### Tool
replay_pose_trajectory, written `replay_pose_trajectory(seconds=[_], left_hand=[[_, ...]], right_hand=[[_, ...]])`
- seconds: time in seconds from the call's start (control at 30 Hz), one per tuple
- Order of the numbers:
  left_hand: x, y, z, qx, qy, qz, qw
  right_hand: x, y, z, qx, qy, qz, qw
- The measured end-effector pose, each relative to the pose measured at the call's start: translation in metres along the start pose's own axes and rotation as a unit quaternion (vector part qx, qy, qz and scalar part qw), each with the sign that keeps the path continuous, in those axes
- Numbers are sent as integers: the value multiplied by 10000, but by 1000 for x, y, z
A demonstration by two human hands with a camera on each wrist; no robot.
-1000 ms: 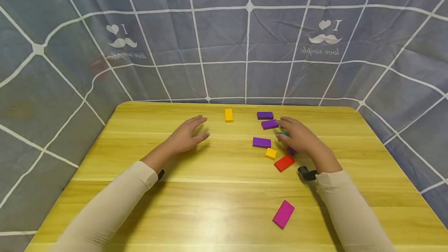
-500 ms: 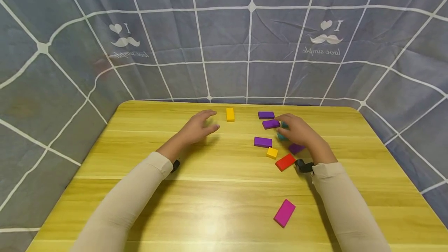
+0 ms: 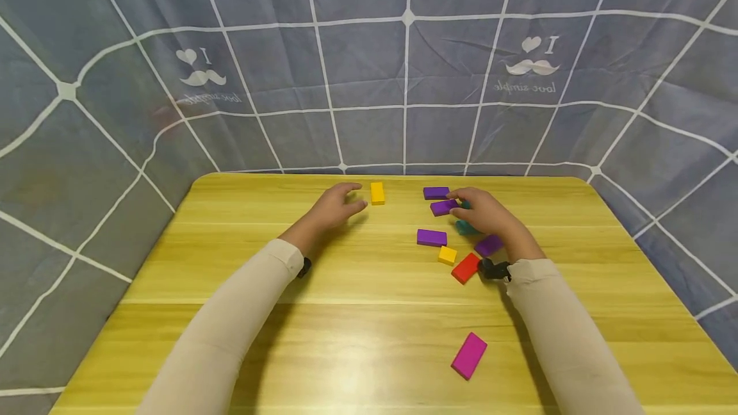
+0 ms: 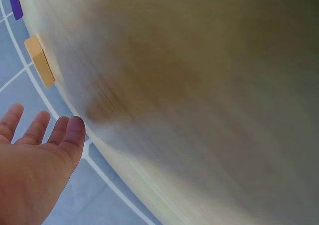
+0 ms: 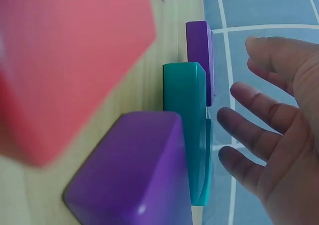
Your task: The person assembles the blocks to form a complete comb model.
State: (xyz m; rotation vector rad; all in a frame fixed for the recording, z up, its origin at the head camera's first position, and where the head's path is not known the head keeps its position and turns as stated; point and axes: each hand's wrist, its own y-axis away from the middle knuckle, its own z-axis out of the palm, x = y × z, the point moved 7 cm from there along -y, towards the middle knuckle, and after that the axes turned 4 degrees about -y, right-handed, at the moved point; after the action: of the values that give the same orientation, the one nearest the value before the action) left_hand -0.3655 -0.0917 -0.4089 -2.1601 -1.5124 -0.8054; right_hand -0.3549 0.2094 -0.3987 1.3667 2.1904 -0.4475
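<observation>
My left hand [image 3: 331, 207] hovers over the far side of the table, fingers apart and holding nothing. Its fingertips come close to the left side of a yellow block [image 3: 377, 193]. Over the cluster at the right is my right hand [image 3: 489, 215], thumb and index finger apart above the near end of a purple block [image 3: 442, 208]. In the right wrist view its fingers are loosely bent with nothing between them. Teal blocks [image 5: 184, 95], partly hidden in the head view, lie below that hand. A second purple block [image 3: 436, 193] sits just beyond its fingertips.
Nearer on the wooden table [image 3: 346, 338] lie a purple block [image 3: 432, 237], a short yellow block [image 3: 447, 255], a red block [image 3: 466, 268] by the right wrist's camera, and another purple block [image 3: 489, 245]. A magenta block [image 3: 469, 355] lies apart in front. A grey-blue curtain [image 3: 369, 69] surrounds the table.
My left hand has moved right and away from me, up to the yellow block. My right hand has shifted slightly left, uncovering more of the purple block near its wrist. The blocks stay put.
</observation>
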Motion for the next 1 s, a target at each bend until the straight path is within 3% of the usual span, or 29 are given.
replay_pose_trajectory(seconds=[0.4,1.0], left_hand=[[-2,-20,7,3,-288,-42,9996],[1,-41,13,-47,-588,67,9982]], right_hand=[[9,-11,-1,-130,-149,350,9992],[11,-15,1,-303,25,368,9989]])
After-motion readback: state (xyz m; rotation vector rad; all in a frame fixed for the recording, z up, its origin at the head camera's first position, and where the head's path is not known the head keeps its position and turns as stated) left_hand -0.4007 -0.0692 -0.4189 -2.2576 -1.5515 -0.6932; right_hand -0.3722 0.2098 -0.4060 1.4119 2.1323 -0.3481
